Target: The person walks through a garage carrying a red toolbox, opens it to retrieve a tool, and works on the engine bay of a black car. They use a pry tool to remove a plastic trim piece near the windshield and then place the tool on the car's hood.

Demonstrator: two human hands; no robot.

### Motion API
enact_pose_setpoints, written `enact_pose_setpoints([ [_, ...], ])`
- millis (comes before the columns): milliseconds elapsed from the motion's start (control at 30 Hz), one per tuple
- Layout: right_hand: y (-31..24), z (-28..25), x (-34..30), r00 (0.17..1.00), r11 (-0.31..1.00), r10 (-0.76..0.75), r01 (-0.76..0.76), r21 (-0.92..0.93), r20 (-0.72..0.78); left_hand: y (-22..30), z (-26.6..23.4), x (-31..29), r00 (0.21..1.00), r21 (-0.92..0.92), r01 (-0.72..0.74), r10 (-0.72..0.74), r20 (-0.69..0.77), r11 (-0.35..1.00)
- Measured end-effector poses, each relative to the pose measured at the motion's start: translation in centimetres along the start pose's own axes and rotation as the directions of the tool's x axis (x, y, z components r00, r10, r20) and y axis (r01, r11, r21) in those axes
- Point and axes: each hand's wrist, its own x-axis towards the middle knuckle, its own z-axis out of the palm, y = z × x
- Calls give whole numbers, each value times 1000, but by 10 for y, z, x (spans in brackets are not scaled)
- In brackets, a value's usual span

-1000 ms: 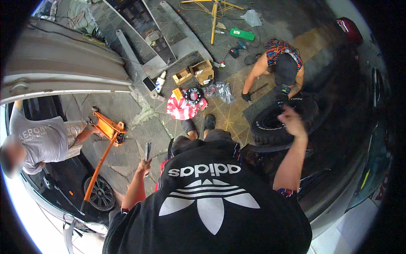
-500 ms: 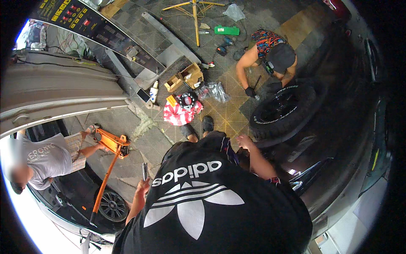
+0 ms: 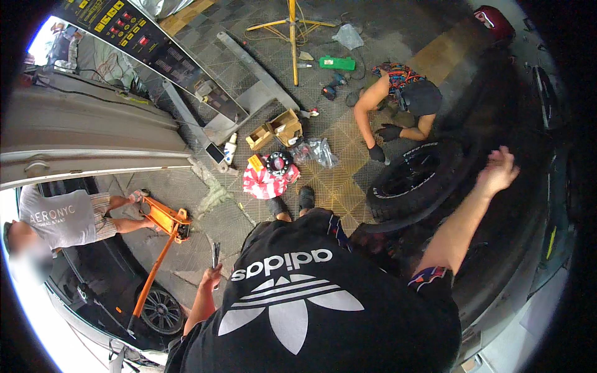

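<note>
Low at the left, my left hand (image 3: 212,275) is closed round a slim silver metal tool (image 3: 216,251) that points upward; its exact kind is too small to tell. My right hand (image 3: 499,171) is stretched out to the right with its fingers apart, holding nothing. It is over the side of a dark vehicle (image 3: 497,230), beyond the wheel; whether it touches the bodywork I cannot tell. The big black tyre with white lettering (image 3: 388,202) sits at that vehicle's side. A co-worker in a cap (image 3: 421,97) crouches beside it, gloved hands near the wheel.
Ahead of my feet lie a black ring-shaped part (image 3: 278,163) on a red-and-white cloth (image 3: 266,184), opened cardboard boxes (image 3: 285,127) and plastic bags (image 3: 319,151). An orange floor jack (image 3: 163,219) stands at the left, by another person (image 3: 59,217). A green case (image 3: 337,63) lies farther off.
My right hand has swung from near my body out to the right over the vehicle. The co-worker's second gloved hand now shows. The left hand still grips the metal tool.
</note>
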Motion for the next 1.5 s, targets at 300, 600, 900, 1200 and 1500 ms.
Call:
enact_pose_setpoints([
  [300, -177, -70, 161, 805, 801, -573, 589, 102, -153, 60, 19, -25, 996, 120, -6, 16, -85, 993],
  [600, -219, -36, 134, 959, 922, -249, 277, 270, -135, 91, 25, -44, 989, 40, 16, -10, -150, 999],
  [900, -189, 49, 61, 947, 947, -320, 320, 15, -40, 128, 17, -34, 962, 162, 180, -139, -234, 970],
  [1200, 31, 36, -72, 535, 819, 573, -341, -461, 621, 137, 18, -56, 968, 118, 107, -76, -241, 987],
  [1500, 308, -89, -350, -266, 561, 804, 38, -827, 532, 49, 81, -111, 985, 192, 67, -33, -172, 979],
])
